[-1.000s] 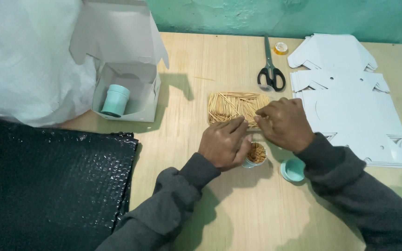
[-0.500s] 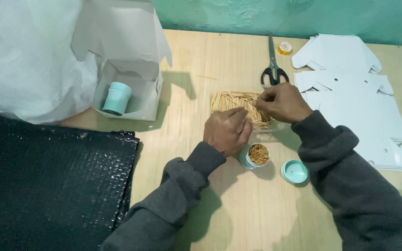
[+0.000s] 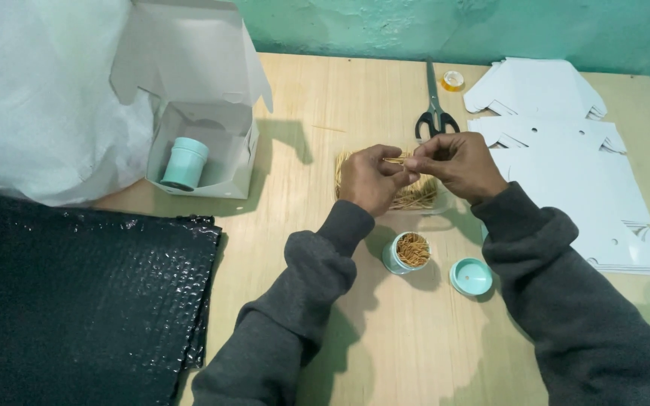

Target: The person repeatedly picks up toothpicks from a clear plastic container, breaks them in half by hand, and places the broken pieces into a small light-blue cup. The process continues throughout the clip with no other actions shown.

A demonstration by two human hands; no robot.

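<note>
Both hands pinched on a small bunch of toothpicks (image 3: 399, 159): left hand (image 3: 370, 179) and right hand (image 3: 457, 162), above the loose pile (image 3: 415, 197), far of the open teal jar (image 3: 408, 252). Risk of sticks slipping from so light a pinch and scattering, or a sleeve tipping the jar. Lid (image 3: 470, 276) just right, scissors (image 3: 434, 113) farther off, flat white cartons (image 3: 566, 150) at right, open box (image 3: 201, 146) at left; nothing between hands and jar.

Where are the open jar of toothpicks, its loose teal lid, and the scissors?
open jar of toothpicks (image 3: 413, 251), head view, on the toothpick ends showing in its mouth.
teal lid (image 3: 470, 276), head view, on the lid's middle.
scissors (image 3: 435, 120), head view, on the black handles.
</note>
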